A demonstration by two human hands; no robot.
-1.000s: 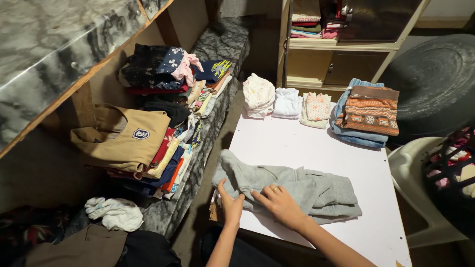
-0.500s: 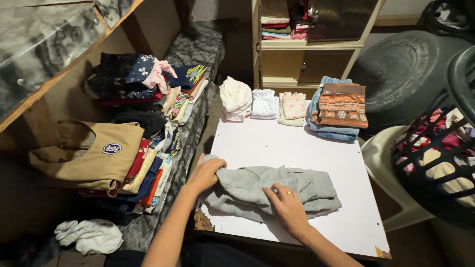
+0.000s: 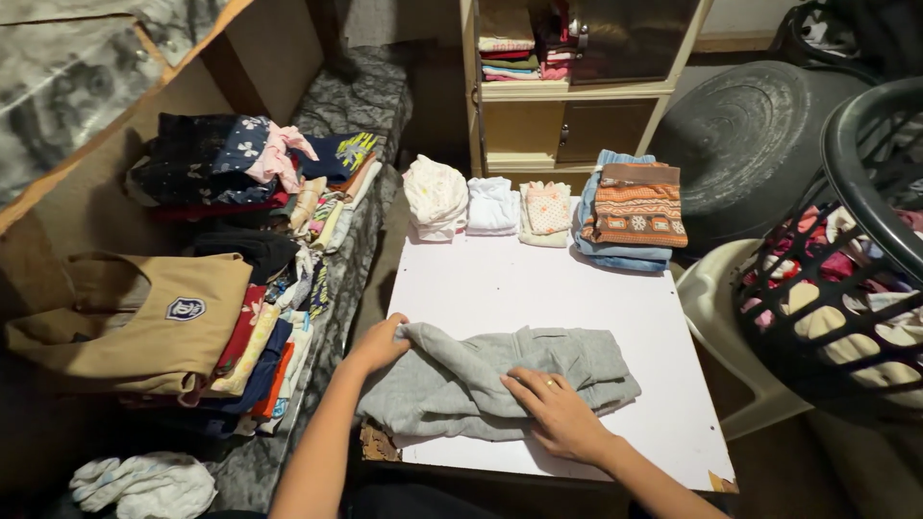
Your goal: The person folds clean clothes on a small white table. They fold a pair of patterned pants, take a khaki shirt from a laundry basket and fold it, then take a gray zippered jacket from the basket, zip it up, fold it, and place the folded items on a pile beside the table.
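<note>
Grey garment (image 3: 481, 380), left hand (image 3: 380, 343) gripping, right hand (image 3: 558, 413) pressing

White table (image 3: 538, 288), wooden cabinet (image 3: 567, 115), dim light

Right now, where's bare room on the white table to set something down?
Free: the middle band of the white table, between the grey garment and the folded stacks along the far edge; also the right front corner. Crowded: the front, under both hands, and the far edge.

A single head-worn camera looks steeply down and forward from close above the near edge of the white tabletop (image 3: 538, 288). It faces the cabinet (image 3: 567, 106) at the far side, with a laundry basket (image 3: 846, 288) at right.
</note>
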